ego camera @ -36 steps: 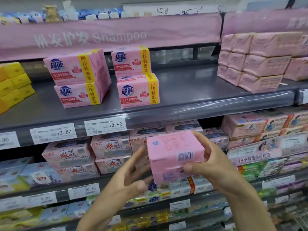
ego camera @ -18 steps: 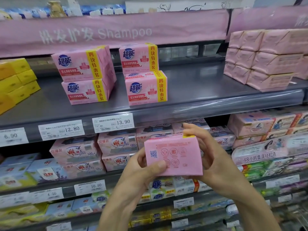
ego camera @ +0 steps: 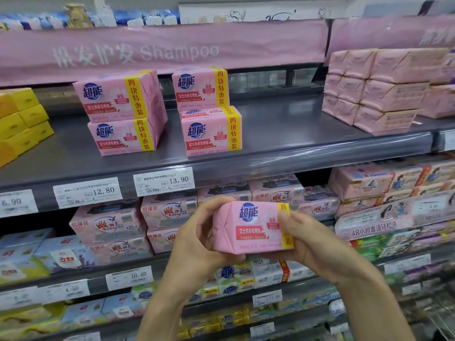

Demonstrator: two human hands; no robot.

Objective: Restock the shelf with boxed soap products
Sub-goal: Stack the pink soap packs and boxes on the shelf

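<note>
- Pink soap pack (ego camera: 253, 230) is up in both hands, just below and a bit right of the 13.90 price tag (ego camera: 163, 180), printed face turned toward me.
- The left hand (ego camera: 197, 242) is curled round the pack's left end. The right hand (ego camera: 310, 244) wraps the right end with its thumb across the front.
- Matching packs sit in two stacks (ego camera: 209, 112), each two high, on the grey shelf (ego camera: 295, 134) directly above that tag.
- My read: pack's in hand and facing label-out, not shelved yet.
- Next move, I'd guess: lift it above the tag and set it flat, label forward, on the bare patch up and right of the tag, beside the nearer stack. It has to clear the shelf lip without bumping that stack.
</note>
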